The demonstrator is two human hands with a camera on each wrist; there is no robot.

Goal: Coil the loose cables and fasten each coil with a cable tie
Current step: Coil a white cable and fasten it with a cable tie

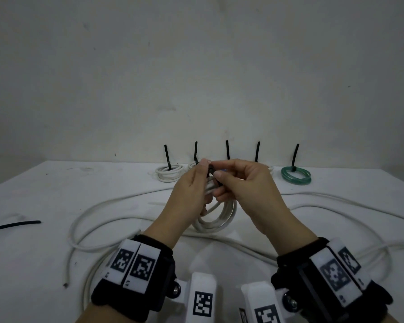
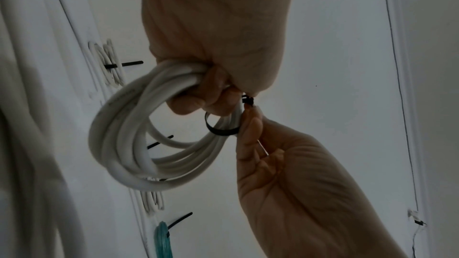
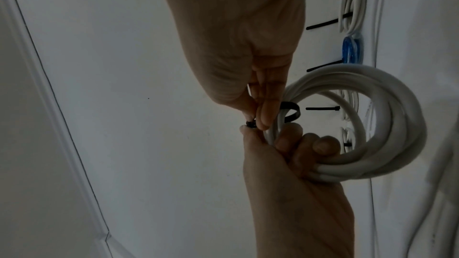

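A white cable coil [image 1: 219, 217] hangs above the table between both hands. My left hand [image 1: 196, 180] grips its top strands, fingers curled through the loop [image 2: 198, 97]. A black cable tie [image 2: 221, 130] is looped loosely round the strands beside those fingers. My right hand [image 1: 217, 170] pinches the tie's head [image 3: 250, 124] between thumb and fingertips, right against my left thumb. In the right wrist view the coil [image 3: 385, 125] hangs to the right of the tie loop [image 3: 292, 112]. The tie's free tail is hidden.
Tied coils line the back of the white table [image 1: 56, 183]: white ones [image 1: 169, 173], a blue one [image 3: 351, 50] and a green one [image 1: 296, 174], their black tie tails sticking up. Loose white cable [image 1: 103, 217] sprawls under my hands. A black cable [image 1: 14, 226] lies far left.
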